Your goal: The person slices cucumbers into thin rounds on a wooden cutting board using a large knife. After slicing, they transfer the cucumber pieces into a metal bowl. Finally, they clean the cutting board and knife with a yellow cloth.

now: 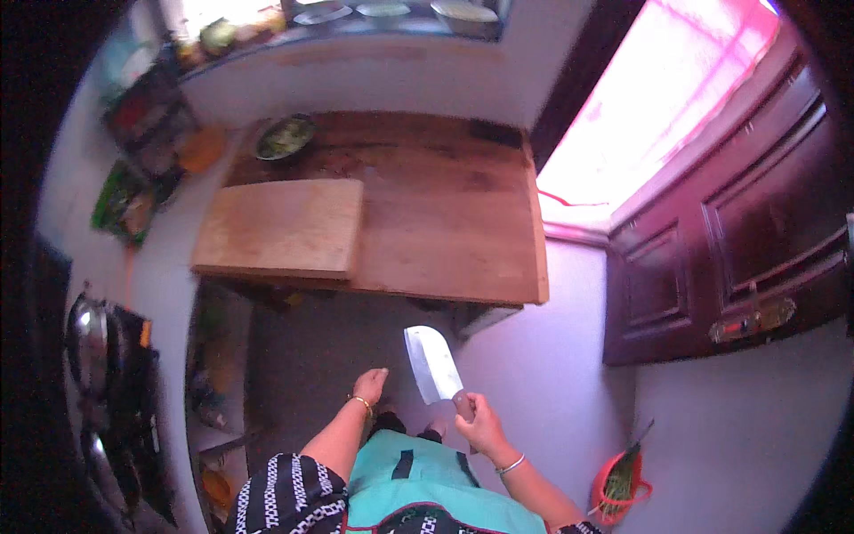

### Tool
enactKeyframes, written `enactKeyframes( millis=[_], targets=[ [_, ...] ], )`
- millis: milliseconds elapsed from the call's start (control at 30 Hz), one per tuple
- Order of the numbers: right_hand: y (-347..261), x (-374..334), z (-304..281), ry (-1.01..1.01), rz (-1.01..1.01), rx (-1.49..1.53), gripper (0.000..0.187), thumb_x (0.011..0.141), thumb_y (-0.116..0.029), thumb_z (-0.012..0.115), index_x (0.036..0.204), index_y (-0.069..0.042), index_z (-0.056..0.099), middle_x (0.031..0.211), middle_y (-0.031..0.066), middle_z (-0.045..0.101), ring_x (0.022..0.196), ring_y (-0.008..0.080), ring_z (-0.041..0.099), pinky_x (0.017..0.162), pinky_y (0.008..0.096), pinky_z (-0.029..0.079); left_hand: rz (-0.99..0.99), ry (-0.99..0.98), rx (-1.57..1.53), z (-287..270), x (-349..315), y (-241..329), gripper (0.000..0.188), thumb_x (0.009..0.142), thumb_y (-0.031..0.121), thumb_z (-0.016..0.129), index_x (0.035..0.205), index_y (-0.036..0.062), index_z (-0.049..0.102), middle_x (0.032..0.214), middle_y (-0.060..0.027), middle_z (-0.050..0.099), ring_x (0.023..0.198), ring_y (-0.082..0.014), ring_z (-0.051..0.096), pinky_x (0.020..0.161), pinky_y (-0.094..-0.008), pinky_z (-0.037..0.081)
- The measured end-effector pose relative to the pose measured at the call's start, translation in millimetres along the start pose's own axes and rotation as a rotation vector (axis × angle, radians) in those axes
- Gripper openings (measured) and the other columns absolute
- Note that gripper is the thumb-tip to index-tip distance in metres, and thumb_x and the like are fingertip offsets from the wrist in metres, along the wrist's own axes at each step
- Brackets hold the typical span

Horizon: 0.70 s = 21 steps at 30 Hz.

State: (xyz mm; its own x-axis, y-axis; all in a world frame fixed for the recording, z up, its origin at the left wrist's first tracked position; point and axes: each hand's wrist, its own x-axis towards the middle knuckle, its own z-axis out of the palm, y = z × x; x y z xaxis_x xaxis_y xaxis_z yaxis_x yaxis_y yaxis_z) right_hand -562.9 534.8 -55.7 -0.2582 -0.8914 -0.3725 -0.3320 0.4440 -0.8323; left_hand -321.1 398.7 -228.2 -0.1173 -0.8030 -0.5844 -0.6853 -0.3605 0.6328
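Observation:
My right hand [482, 425] is wrapped round the dark handle of a cleaver [432, 363], held over the floor in front of my body. Its broad, shiny blade points up and away, short of the table's front edge. To its left hangs my left hand [371, 385], fingers curled in, with nothing visible in it. Beyond both hands, a thick wooden cutting board [280, 227] lies on the left part of a wooden table [445, 222]. Behind the board sits a bowl [286, 139] with pale green, cut-up food.
On the right, a dark red door [756, 214] stands ajar beside a bright doorway. A red basket [620, 485] with green stalks is on the floor at lower right. Pans [92, 343] are along the left wall. Several dishes line the windowsill [356, 44].

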Motion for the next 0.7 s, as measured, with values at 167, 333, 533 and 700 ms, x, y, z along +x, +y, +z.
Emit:
enactKeyframes(
  millis=[167,333,533,700],
  targets=[
    [-31.1,46.9,3.0,-0.104,-0.41,-0.061,0.042,0.074,-0.012,0.065,0.111,0.001,0.051,0.094,0.0125,0.061,0.087,0.0223,0.06,0.079,0.0339,0.049,0.091,0.39,-0.259,-64.0,-72.6,-1.2,0.039,0.089,0.037,0.056,0.109,0.0045,0.064,0.106,-0.0148,0.066,0.104,-0.0278,0.061,0.09,-0.035,0.046],
    [-82.2,180.3,106.8,-0.508,-0.636,-0.082,0.032,0.078,-0.003,0.061,0.108,0.0,0.049,0.087,0.0038,0.055,0.066,0.0098,0.056,0.058,0.0232,0.05,0.198,0.823,-0.702,-127.6,-57.8,-49.2,0.036,0.093,0.033,0.055,0.11,0.0018,0.063,0.107,-0.0105,0.066,0.102,-0.0177,0.06,0.089,-0.0317,0.046],
    [-99.7,214.8,236.6,-0.962,-0.648,-0.159,0.037,0.08,-0.004,0.062,0.114,-0.001,0.049,0.09,0.0039,0.054,0.079,0.0116,0.056,0.069,0.0247,0.049,-0.048,1.092,-1.131,-92.9,-85.7,-135.0,0.033,0.095,0.028,0.054,0.111,0.0005,0.061,0.103,-0.0046,0.065,0.097,-0.0138,0.059,0.089,-0.0288,0.045],
    [-140.2,183.1,340.3,-1.239,-0.911,-0.234,0.041,0.077,-0.009,0.066,0.114,-0.001,0.05,0.094,0.0057,0.059,0.083,0.0132,0.058,0.075,0.027,0.049,-0.097,1.352,-1.239,-125.7,-121.3,-167.9,0.034,0.094,0.03,0.054,0.113,0.003,0.06,0.11,-0.0042,0.063,0.1,-0.0133,0.059,0.088,-0.0284,0.045]
  ],
)
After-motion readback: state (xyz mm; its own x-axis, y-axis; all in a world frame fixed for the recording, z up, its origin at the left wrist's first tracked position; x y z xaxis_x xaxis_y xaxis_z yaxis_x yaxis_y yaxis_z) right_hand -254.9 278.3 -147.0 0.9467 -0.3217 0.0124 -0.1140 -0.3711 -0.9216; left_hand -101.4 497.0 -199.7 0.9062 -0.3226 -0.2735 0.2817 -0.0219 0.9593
